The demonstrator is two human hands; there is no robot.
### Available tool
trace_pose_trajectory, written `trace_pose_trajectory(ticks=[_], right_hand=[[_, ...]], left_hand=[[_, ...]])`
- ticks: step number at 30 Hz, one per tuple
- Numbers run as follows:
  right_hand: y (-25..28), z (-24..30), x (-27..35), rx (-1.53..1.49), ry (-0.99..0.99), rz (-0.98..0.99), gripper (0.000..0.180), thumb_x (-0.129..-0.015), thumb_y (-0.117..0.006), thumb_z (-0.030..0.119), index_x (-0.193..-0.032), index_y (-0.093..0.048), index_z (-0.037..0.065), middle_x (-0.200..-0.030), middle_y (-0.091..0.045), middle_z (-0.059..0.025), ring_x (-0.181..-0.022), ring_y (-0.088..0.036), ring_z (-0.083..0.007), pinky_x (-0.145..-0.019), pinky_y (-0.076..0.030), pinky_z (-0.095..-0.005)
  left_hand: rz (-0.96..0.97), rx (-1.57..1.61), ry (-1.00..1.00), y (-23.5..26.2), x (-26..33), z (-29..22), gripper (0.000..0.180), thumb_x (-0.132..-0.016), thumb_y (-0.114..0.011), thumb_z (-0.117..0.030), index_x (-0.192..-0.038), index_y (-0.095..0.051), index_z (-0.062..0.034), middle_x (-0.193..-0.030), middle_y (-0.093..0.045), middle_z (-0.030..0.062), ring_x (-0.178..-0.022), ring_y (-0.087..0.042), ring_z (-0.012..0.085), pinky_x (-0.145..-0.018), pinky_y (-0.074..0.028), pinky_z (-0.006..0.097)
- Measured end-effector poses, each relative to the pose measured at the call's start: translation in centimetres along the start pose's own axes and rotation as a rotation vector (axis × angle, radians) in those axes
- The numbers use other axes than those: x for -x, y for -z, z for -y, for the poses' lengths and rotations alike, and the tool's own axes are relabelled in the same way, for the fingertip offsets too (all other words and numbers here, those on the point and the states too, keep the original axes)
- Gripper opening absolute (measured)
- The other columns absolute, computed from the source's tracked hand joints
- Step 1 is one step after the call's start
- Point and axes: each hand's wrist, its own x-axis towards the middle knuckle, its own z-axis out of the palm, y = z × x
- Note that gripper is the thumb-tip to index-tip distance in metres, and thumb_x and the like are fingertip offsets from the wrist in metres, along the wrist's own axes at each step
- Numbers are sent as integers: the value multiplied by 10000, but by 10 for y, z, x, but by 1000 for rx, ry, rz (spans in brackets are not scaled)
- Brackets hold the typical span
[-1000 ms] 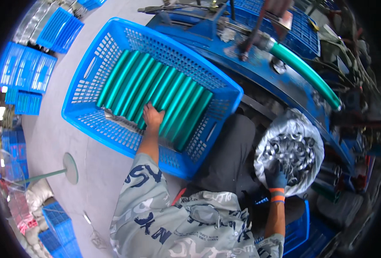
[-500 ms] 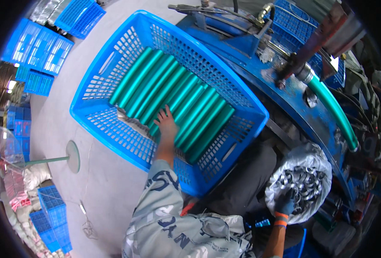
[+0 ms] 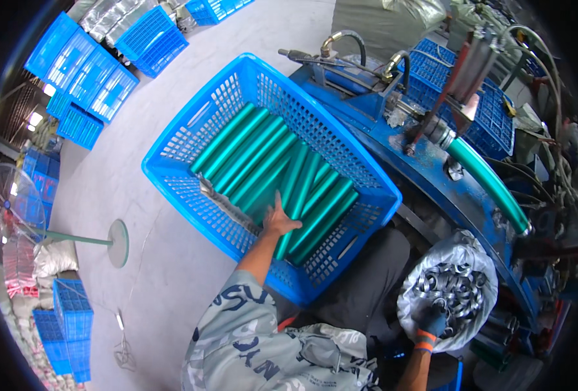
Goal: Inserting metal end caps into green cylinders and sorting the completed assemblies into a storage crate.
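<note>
My left hand (image 3: 280, 220) is bare, its thumb and index finger spread, over green tubes (image 3: 246, 156) in a large blue plastic basket (image 3: 185, 212). Its fingertips touch the tubes near their lower ends. Several tubes lie side by side; a few in the middle are skewed, and a gap shows a deeper layer. At the lower right, my right hand (image 3: 432, 319), in a dark glove with an orange cuff, reaches into a pale sack (image 3: 411, 287) of silvery metal rings (image 3: 455, 287). Its fingers are partly hidden among the rings, so their grip is unclear.
Beyond the basket stands a blue metal bench (image 3: 426, 156), with a machine clamp gripping one end of another green tube (image 3: 488, 179). A standing fan (image 3: 15, 208) is at the left. Blue crates (image 3: 84, 72) are stacked along the left side. A cable lies on the floor.
The view has shifted, so the basket sits lower and to the right. Tubes in the middle have been moved askew, opening a gap. My left hand's thumb is now spread; my right hand stays in the sack.
</note>
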Motion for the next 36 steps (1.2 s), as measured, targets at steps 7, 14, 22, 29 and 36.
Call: trace_pose_trajectory(ticks=[7, 14, 22, 29, 36], right_hand=[[6, -76, 52, -734, -78, -409, 367, -975, -792, 100, -1290, -772, -87, -1268, -784, -289, -1205, -752, -417, -1076, -593, -482], [100, -68, 88, -1752, -320, -368, 736, -1026, -806, 242, -1669, -539, 3, -1417, -735, -101, -972, -715, -175, -727, -575, -294], [124, -109, 119, -2262, -674, -305, 637, -1075, -563, 768, -1356, -733, 222, -1056, -803, -18, -732, -696, -191, -531, -443, -327], [98, -118, 113, -2199, -711, -183, 684, -997, -681, 802, -1356, -722, 221, -1140, -798, -38, -851, -783, -268, -619, -525, -358], [100, -107, 121, -2155, -637, -157, 754, -985, -639, 851, -1352, -720, 197, -1055, -775, -68, -705, -723, -243, -509, -498, -348]], left_hand=[[-41, 104, -495, 55, 154, -98, 1552, -638, -1011, -382, -1839, -56, -153, -1726, -363, 435, -1618, -357, 601, -1336, -381, 585], [64, -225, -1095, 74, 374, -235, 1441, -596, -959, -287, -1806, -214, -45, -1434, -588, 291, -1319, -608, 497, -1135, -535, 550], [185, -579, -1396, -105, 461, -383, 1481, -589, -987, -405, -1829, -216, -162, -1425, -589, 339, -1310, -603, 521, -1108, -530, 629], [125, -493, -1400, -213, 435, -395, 1542, -605, -1038, -565, -1836, -177, -216, -1498, -572, 322, -1406, -569, 529, -1192, -478, 638], [331, -305, -1255, -161, 432, -388, 1204, -705, -959, -659, -1690, -503, -140, -1338, -767, 254, -1276, -737, 426, -1125, -561, 509]])
